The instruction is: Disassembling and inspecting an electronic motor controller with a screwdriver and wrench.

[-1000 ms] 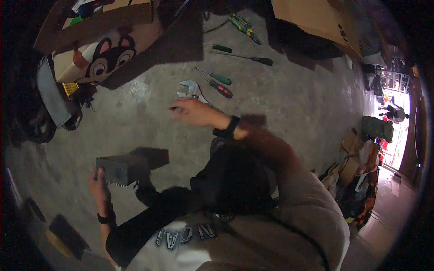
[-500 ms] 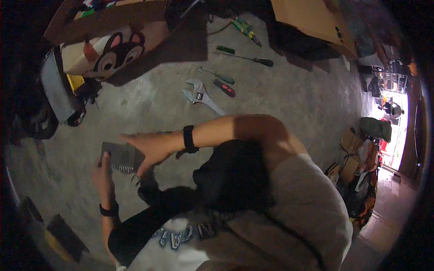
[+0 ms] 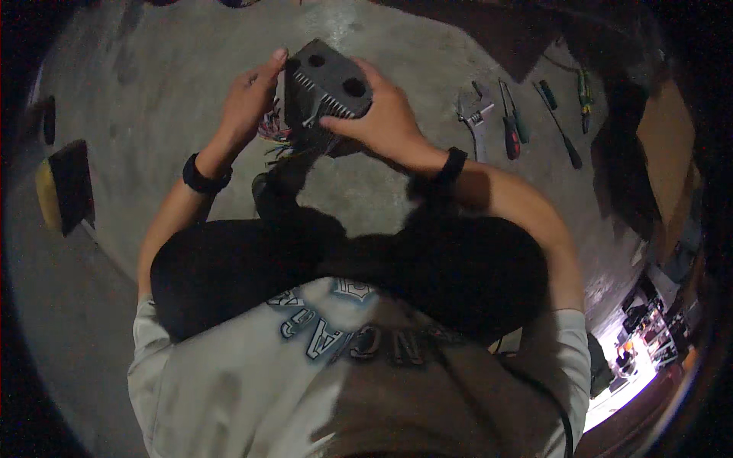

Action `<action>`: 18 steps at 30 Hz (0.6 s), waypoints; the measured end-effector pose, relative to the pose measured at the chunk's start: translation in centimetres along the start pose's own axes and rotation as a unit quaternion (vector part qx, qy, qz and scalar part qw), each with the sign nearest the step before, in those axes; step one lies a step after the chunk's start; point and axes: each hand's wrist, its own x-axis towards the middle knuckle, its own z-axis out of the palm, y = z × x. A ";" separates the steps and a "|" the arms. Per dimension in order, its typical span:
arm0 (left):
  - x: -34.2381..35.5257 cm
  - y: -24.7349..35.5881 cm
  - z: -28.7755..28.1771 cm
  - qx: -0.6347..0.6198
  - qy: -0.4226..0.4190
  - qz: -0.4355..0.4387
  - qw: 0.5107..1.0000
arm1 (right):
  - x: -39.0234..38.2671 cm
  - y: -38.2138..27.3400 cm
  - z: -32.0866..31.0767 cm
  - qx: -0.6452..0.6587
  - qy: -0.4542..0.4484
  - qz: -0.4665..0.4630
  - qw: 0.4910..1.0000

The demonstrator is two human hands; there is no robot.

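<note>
A dark boxy device [image 3: 324, 65] with two round holes and rows of pale teeth is held up between my hands, above the floor. My left hand [image 3: 253, 98] grips its left side, thumb uppermost. My right hand [image 3: 380, 120] wraps round its right side, thumb over the lower front by the teeth. A bundle of coloured wires [image 3: 275, 127] hangs beside and below the device, near my left hand.
An adjustable wrench [image 3: 477, 114], several screwdrivers [image 3: 511, 130] and green-handled pliers [image 3: 585, 103] lie on the concrete floor [image 3: 153, 114] to the right. A cardboard box [image 3: 664, 160] is at the far right, a dark block with yellow [image 3: 75, 187] at the left. My black-clad knees are below my hands.
My view has turned, so the tools now appear at the right. My right hand has come from near the wrench onto the device, which is raised further forward in both hands.
</note>
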 end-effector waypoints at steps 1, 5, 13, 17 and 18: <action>0.4 -1.0 -0.4 -0.004 0.005 -0.004 1.000 | 0.1 0.3 -0.1 0.008 0.019 0.004 1.000; 0.3 -3.7 0.1 0.005 -0.051 0.019 0.999 | 0.5 1.9 -0.6 0.036 0.060 0.053 0.996; 0.9 -7.8 1.3 0.107 -0.048 0.167 0.979 | 1.4 4.5 -2.9 0.149 0.010 0.076 0.986; 1.0 -9.5 1.6 0.219 -0.042 0.263 0.939 | 0.8 3.9 -3.6 0.347 -0.009 0.159 0.924; 1.0 -9.6 1.7 0.223 -0.036 0.280 0.933 | 0.7 4.2 -4.0 0.359 0.000 0.188 0.914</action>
